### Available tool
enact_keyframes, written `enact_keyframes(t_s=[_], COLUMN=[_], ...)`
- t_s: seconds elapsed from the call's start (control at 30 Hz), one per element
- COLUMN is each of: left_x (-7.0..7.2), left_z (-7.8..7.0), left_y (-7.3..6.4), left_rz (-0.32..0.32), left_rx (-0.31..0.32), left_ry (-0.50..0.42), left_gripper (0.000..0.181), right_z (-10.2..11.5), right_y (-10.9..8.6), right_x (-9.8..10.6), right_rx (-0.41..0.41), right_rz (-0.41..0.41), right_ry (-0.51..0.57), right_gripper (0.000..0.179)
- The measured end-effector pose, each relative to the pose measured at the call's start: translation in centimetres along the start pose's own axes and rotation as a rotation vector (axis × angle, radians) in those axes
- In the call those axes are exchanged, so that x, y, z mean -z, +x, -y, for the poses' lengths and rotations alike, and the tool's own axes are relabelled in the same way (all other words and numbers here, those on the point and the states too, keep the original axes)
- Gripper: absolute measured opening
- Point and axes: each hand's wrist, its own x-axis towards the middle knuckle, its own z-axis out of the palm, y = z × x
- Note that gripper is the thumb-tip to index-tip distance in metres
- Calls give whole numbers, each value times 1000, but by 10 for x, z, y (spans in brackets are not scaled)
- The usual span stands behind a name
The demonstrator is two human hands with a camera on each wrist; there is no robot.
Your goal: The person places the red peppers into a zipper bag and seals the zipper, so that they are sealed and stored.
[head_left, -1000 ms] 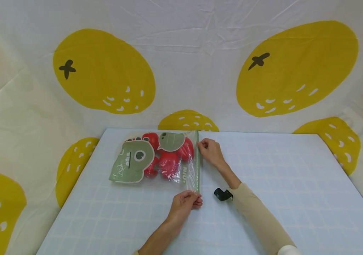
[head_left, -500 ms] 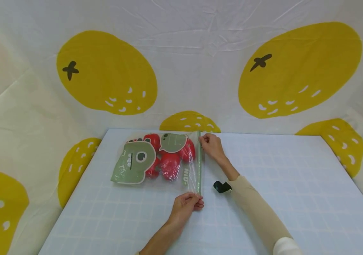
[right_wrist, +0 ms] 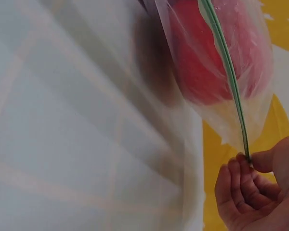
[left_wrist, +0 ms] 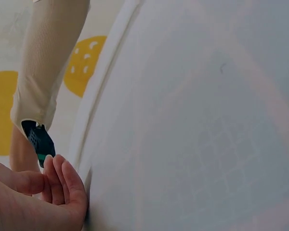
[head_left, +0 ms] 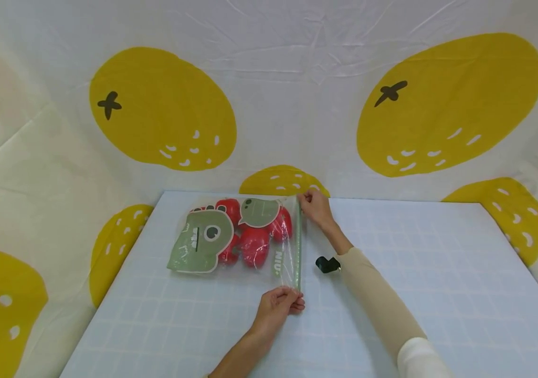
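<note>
A clear zip bag (head_left: 202, 247) with a green cartoon print lies near the table's far edge. Several rounded red things (head_left: 254, 247) show through its plastic; their kind is unclear. Along the bag's right side runs a green zip strip (head_left: 298, 247). My right hand (head_left: 316, 207) pinches the far end of that strip between thumb and fingers, as the right wrist view confirms, where the strip (right_wrist: 229, 67) leads down to the fingertips. At the near end, my left hand (head_left: 275, 310) pinches the bag's corner. In the left wrist view the left hand (left_wrist: 43, 197) hides the corner.
A black wrist camera (head_left: 327, 264) sits on the right sleeve. The pale blue checked table (head_left: 415, 273) extends right and toward me. A white cloth (head_left: 297, 115) with yellow fruit shapes hangs behind the table and at the sides.
My right hand has slid along the zip strip to the bag's far corner. The left hand keeps its pinch at the near corner. The whole head view has shifted slightly.
</note>
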Motion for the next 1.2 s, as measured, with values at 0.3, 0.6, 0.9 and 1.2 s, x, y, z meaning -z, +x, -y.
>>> enact_keyframes(t_s=[0.3, 0.6, 0.9, 1.2], left_x=[1, 2, 10, 10], left_z=[-2, -2, -10, -16], left_y=[-2, -2, -2, -3], left_rz=[-3, 6, 35, 91], left_rx=[18, 15, 31, 6], left_ry=[18, 28, 90, 131], left_gripper=[22, 22, 32, 35], right_z=[-1, -4, -6, -5], right_y=[6, 4, -6, -17], right_x=[3, 3, 7, 15], right_rx=[-5, 8, 2, 34], right_rz=[-8, 7, 110, 89], right_ry=[-22, 13, 54, 22], right_gripper=[27, 25, 29, 22])
